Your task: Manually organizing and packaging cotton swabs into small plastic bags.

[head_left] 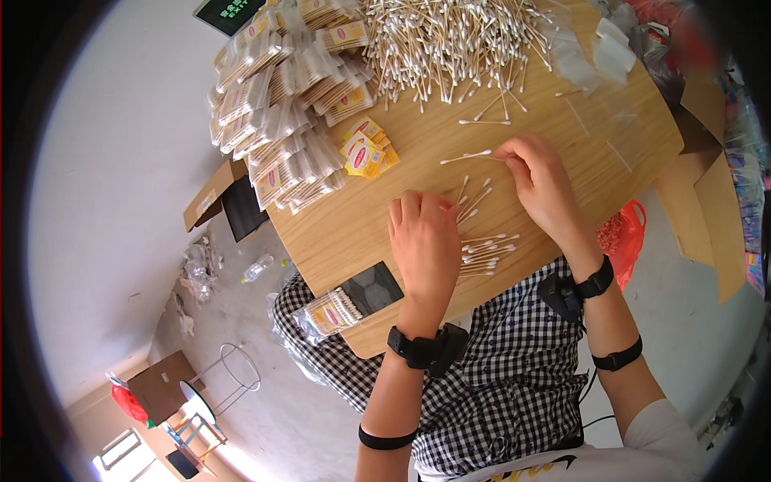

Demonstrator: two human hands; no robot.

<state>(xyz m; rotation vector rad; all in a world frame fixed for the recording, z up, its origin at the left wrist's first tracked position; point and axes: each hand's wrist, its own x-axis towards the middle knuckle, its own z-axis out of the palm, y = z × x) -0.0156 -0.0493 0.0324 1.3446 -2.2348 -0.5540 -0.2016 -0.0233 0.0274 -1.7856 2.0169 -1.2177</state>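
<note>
My left hand (423, 241) is closed above the wooden table (554, 120), with several cotton swabs (475, 201) fanning out from its fingertips. My right hand (540, 181) pinches the end of a cotton swab (482, 156) that points left; another swab lies alongside or crosses it. Below the hands, near the table's front edge, a small row of loose cotton swabs (488, 255) lies roughly parallel, partly hidden behind my left hand. To the left, a filled pack of cotton swabs (331, 312) rests beside a flat dark rectangle (371, 287).
A large heap of loose cotton swabs (450, 48) covers the table's far side. Stacked filled packs (281, 112) stand at the far left beside yellow cards (369, 151). Clear plastic bags (574, 60) lie far right. A red bag (630, 241) and open cardboard box (699, 193) are beyond the table's right edge.
</note>
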